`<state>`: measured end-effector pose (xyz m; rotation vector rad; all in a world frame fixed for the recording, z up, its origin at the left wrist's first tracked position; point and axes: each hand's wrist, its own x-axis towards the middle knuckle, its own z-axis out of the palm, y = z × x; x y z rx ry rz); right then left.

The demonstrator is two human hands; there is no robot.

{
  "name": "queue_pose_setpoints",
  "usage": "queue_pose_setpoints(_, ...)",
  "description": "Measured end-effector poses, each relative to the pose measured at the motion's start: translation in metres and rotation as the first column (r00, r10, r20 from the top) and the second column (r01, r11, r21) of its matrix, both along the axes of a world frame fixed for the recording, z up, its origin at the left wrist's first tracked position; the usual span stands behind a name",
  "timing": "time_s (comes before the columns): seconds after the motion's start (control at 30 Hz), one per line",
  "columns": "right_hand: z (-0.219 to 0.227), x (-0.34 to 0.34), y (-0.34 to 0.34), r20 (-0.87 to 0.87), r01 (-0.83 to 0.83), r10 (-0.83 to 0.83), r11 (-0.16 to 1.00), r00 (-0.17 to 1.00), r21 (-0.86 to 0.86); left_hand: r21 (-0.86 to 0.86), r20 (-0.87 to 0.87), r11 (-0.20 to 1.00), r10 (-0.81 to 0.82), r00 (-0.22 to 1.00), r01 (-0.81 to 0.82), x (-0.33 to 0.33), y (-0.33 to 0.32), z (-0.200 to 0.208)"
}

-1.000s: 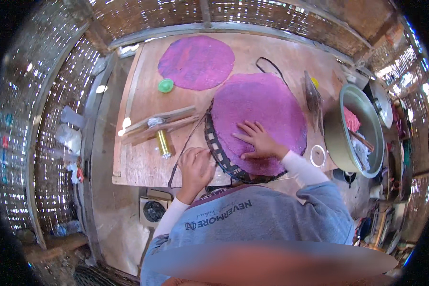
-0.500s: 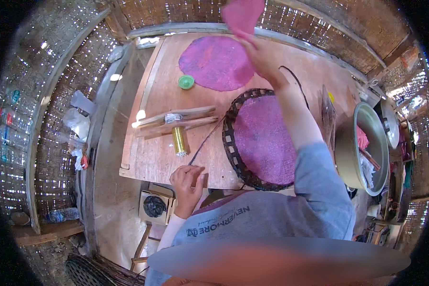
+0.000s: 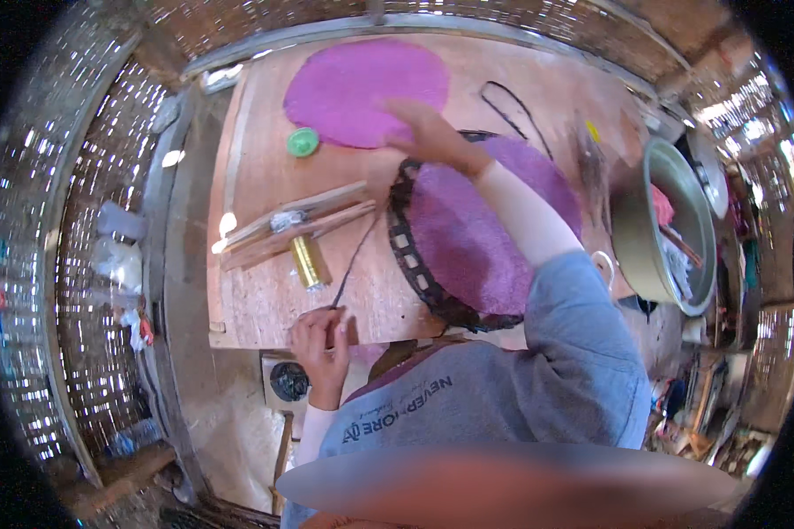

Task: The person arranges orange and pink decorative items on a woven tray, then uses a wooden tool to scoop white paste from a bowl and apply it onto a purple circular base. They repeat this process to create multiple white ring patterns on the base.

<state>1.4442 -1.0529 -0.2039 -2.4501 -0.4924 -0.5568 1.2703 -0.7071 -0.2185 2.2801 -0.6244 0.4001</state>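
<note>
**One hand at the far sheet, the other at the strand**

Closest to me, at the near edge of the worktop [image 3: 256,172], the left hand [image 3: 322,357] has its fingers gathered; they seem to pinch the end of a dark strand [image 3: 355,256], which runs straight up to the black woven ring [image 3: 399,231]; that ring lies near the middle, its left and near rim bare, with the near purple sheet [image 3: 468,238] covering its centre and right side; to the left lie wooden sticks [image 3: 340,197], a gold spool [image 3: 305,263] resting against them; over on the right stands a pale green basin [image 3: 631,229], pink and white stuff inside.

Farther off, the right hand [image 3: 428,132] reaches across to the far purple sheet [image 3: 344,88], which lies flat beside a small green cap [image 3: 303,141]; the fingers are stretched out but blurred, and I cannot tell whether they touch or grip it; the step in hand, I judge, is placing or adjusting that sheet; the next move calls for a light touch at its thin edge, and a steady left hand so that the strand does not tug the ring askew.
</note>
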Motion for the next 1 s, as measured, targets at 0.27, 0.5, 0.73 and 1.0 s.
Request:
queue_pose_setpoints(0.27,-0.018,-0.278,-0.012,-0.512,0.166,-0.235,0.97,0.827,-0.177,-0.111,0.085,0.992,0.075,0.994,-0.065,0.055,-0.008,0.008)
queue_pose_setpoints(0.5,-0.041,-0.311,0.01,-0.307,0.395,-0.463,0.882,0.832,-0.259,-0.012,0.27,0.96,-0.265,0.926,0.278,0.089,-0.074,0.043)
queue_pose_setpoints(0.73,-0.051,-0.301,0.011,-0.331,0.49,-0.47,0.871,0.818,-0.027,-0.033,0.306,0.942,-0.309,0.9,0.334,0.067,-0.112,0.044)
queue_pose_setpoints(1.0,-0.042,-0.291,0.022,-0.346,0.387,-0.42,0.907,0.839,-0.164,-0.06,0.185,0.98,-0.178,0.967,0.191,0.065,-0.068,0.025)
